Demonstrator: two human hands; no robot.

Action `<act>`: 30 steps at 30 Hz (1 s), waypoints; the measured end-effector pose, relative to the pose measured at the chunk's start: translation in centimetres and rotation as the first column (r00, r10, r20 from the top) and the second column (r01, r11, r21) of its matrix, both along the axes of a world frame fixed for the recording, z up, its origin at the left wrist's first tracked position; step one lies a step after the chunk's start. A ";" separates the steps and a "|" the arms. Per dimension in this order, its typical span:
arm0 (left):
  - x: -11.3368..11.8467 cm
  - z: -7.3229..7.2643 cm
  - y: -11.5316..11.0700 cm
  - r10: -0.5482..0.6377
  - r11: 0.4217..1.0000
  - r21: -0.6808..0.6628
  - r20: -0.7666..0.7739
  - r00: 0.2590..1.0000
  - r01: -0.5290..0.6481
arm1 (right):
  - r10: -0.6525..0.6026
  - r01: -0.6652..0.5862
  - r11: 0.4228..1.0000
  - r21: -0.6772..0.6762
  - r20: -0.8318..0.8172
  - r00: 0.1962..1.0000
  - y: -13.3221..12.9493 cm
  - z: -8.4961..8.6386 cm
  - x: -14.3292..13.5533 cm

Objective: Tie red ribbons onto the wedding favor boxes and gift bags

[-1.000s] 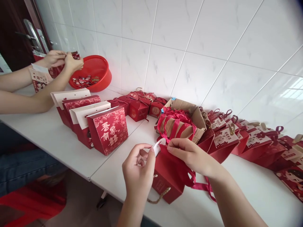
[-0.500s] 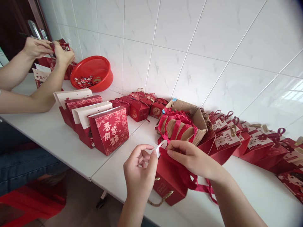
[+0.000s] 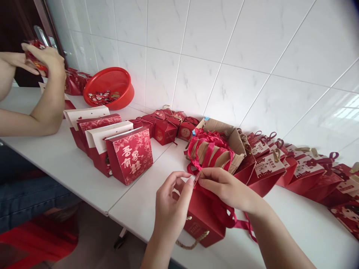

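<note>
A red gift box [image 3: 206, 224] with a twisted rope handle [image 3: 193, 243] on its side stands tilted on the table in front of me. Thumb and index finger of my left hand [image 3: 172, 205] close at a small tab [image 3: 197, 178] on top of the box; the exact contact is partly hidden. My right hand [image 3: 224, 186] pinches at the other side of that tab, with red ribbon [image 3: 231, 216] under its fingers. Loose ends of the ribbon trail to the right across the table.
Behind my hands a cardboard box [image 3: 235, 144] holds red ribbons. Finished-looking red boxes [image 3: 269, 168] line the right. Open-topped printed boxes [image 3: 130, 157] stand left, small tied boxes [image 3: 165, 130] by the wall. A co-worker's hands [image 3: 47, 61] hold red packets near a red basin [image 3: 123, 87].
The white tab face that showed between my hands is now turned down and looks reddish. My left hand has shifted right, closer to my right hand. The co-worker's hands moved left.
</note>
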State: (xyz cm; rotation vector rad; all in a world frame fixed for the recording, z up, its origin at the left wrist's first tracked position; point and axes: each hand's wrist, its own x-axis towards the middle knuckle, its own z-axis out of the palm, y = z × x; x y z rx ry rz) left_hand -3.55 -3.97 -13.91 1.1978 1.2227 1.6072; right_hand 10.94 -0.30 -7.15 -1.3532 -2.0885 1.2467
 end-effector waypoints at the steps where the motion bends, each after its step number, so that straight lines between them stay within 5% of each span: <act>1: 0.0 0.0 0.1 -0.020 0.999 -0.025 0.014 1.000 0.020 | 0.006 -0.006 1.000 -0.002 -0.004 1.000 0.0 0.0 0.0; 10: 0.2 0.3 0.2 -0.142 0.974 -0.128 0.312 0.940 0.189 | 0.038 -0.039 0.999 0.023 0.017 0.999 -0.1 -0.1 0.1; 24: -0.7 -0.7 0.2 -0.383 0.906 -0.123 0.173 0.908 0.405 | 0.081 -0.085 0.995 0.053 0.066 0.995 -0.1 0.0 0.1; 27: -0.4 -0.9 0.4 -0.345 0.923 -0.141 0.113 0.932 0.359 | 0.088 -0.100 0.990 0.096 0.123 0.989 -0.1 1.0 0.6; 30: -0.1 -1.3 0.7 -0.160 0.978 -0.151 -0.121 0.980 0.141 | -0.069 0.020 0.945 0.327 0.140 0.988 -1.0 1.8 2.9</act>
